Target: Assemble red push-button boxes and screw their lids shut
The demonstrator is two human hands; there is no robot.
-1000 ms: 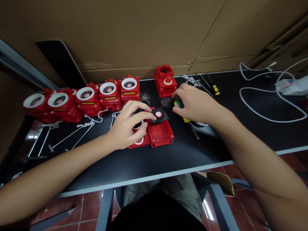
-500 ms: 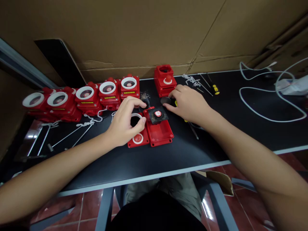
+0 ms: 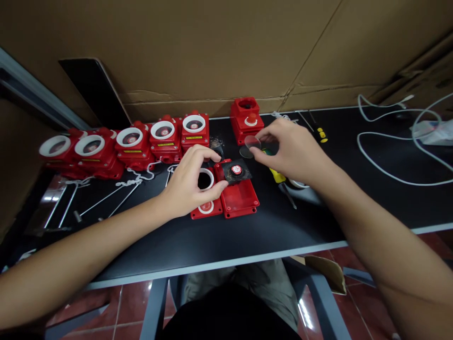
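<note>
My right hand (image 3: 286,146) pinches a clear round disc (image 3: 252,143) between thumb and fingers, raised just above the table. Below it shows a second round outline, perhaps another disc or a reflection. My left hand (image 3: 194,182) is open, thumb and fingers apart, over a red cover (image 3: 216,208) with a white ring (image 3: 211,175) round its hole. The thumb tip comes near a black square plate (image 3: 244,175) bearing a red-and-white round label. That plate lies across the back of an open red box (image 3: 242,200); whether the thumb touches it I cannot tell.
Several red housings with white rings (image 3: 194,123) line the back left. Another red housing (image 3: 247,120) stands behind the disc. A yellow-handled screwdriver (image 3: 278,177) lies under my right hand. White cable (image 3: 399,171) loops at right; metal rods (image 3: 99,200) lie at left.
My right hand has lifted the disc off the table, tilting it up. My left hand has shifted slightly right, its thumb closer to the black plate.
</note>
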